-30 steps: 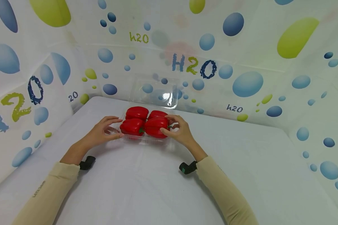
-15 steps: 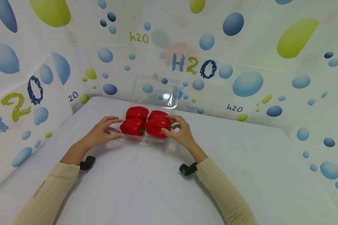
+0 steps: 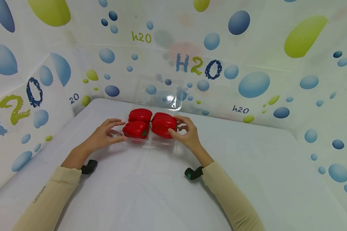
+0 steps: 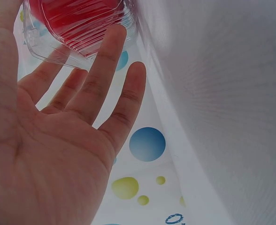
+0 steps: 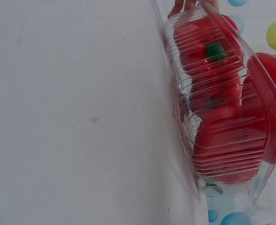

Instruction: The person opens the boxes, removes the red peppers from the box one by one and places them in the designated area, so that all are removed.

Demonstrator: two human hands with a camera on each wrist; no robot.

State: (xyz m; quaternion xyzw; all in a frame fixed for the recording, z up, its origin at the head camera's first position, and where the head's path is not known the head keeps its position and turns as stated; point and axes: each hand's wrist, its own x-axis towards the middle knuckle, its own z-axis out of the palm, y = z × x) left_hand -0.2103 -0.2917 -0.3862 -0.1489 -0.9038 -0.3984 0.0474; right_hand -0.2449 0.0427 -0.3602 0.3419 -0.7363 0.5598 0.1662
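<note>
A clear plastic clamshell container [image 3: 162,141] holds red bell peppers. In the head view, my right hand [image 3: 188,134] pinches a red bell pepper [image 3: 163,126] at the front right, thumb on its near side and fingers near its stem. The right wrist view shows this pepper [image 5: 273,75] above the container rim. My left hand [image 3: 102,136] touches the container's left end, its fingers extended and thumb at the near corner. Beside it lie the front left pepper [image 3: 135,129] and back left pepper [image 3: 140,115]. The back right pepper is largely hidden behind the held one.
The container's clear lid [image 3: 159,93] stands raised at the back, against a printed backdrop [image 3: 263,41]. A white cloth [image 3: 150,189] covers the table. Dark wrist cameras [image 3: 89,167] sit below both hands.
My right hand has shifted the front right pepper up and away, slightly to the right. It now covers most of the back right pepper. My left hand has stayed at the container.
</note>
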